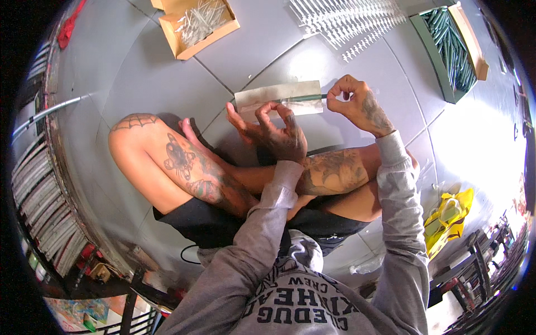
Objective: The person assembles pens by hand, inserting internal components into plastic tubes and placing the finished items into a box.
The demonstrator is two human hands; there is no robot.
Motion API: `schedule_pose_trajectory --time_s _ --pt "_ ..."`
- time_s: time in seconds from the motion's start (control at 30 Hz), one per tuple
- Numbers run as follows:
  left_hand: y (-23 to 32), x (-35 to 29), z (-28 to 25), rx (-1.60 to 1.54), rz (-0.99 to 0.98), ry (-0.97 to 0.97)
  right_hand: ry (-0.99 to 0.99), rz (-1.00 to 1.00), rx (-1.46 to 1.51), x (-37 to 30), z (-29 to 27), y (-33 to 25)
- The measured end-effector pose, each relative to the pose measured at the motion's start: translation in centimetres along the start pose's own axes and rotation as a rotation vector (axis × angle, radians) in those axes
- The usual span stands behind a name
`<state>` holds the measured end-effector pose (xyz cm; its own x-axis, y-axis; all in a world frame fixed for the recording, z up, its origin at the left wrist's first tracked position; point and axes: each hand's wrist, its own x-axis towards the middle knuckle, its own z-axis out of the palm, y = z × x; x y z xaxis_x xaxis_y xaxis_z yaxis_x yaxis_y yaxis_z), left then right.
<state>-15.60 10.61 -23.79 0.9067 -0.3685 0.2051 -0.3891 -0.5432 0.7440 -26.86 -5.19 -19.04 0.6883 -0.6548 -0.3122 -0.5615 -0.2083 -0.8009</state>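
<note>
A flat beige strip of card or paper (259,96) lies on the floor in front of my crossed legs. Over its right part runs a slim dark green stick (304,99), much like those in the green box. My right hand (357,103) pinches the stick's right end between thumb and fingers, just past the strip's edge. At the strip's near edge, my left hand (279,131) has its thumb and index finger brought together and its other fingers raised. What sits in that pinch, if anything, is too small to make out.
A green box (438,61) full of dark green sticks stands at the far right. Rows of white plastic pieces (346,25) lie at the far side. At far left an open cardboard box (212,42) holds thin clear pieces. A yellow bag (449,218) lies right of my knee.
</note>
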Motion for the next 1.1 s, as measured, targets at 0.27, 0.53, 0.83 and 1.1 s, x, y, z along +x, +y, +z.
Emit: schedule_pose_trajectory --time_s 0.27,0.53,0.83,1.1 --pt "-1.9 -0.7 1.4 -0.125 -0.147 -0.056 -0.004 -0.116 0.003 2.1 -0.3 0.2" --pt "-2.5 -0.9 3.1 -0.330 -0.336 -0.032 -0.176 0.054 0.053 3.1 -0.2 1.2" --pt "-1.1 -0.4 2.8 -0.003 -0.003 0.058 -0.245 0.147 0.182 3.6 -0.8 2.2" --pt "-1.6 -1.0 2.8 -0.360 -0.347 -0.154 -0.266 0.172 0.188 3.5 -0.6 0.8"
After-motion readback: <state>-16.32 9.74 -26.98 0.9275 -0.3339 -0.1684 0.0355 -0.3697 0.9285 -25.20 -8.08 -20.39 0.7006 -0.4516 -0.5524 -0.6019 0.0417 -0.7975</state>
